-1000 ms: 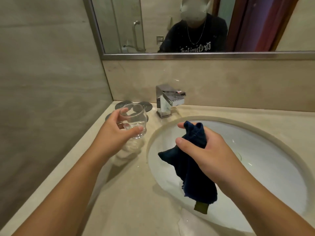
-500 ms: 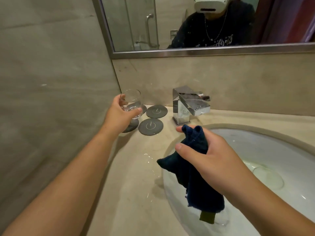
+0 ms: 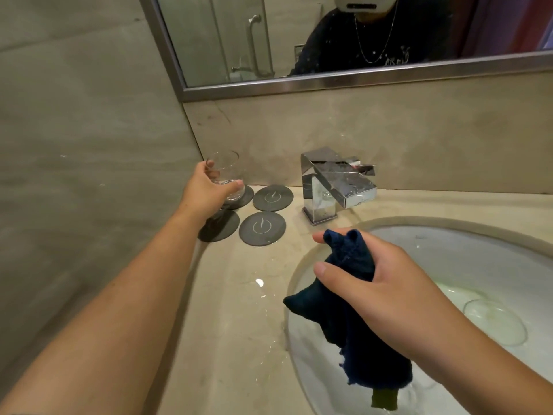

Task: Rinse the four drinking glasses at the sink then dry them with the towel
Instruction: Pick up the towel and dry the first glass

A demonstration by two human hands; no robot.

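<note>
While in left grip (image 3: 206, 191), glass (image 3: 223, 170) at coaster (image 3: 247, 193)

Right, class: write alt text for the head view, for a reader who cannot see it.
A person's left hand holds a clear drinking glass upright on or just above a dark round coaster, while the right hand grips a dark blue towel over the white sink. Three more coasters lie beside a chrome tap, below a mirror.

towel (image 3: 353, 310): navy, olive-green tag at its 6 o'clock end. glass (image 3: 224, 172): clear, colourless. coasters (image 3: 273, 198) at 9 o'clock of faucet (image 3: 335, 187): dark grey, thin white curl-in-ring emblem. faucet: mirror chrome. counter (image 3: 239, 310): beige, faint veining. sink (image 3: 449, 259): white.
</note>
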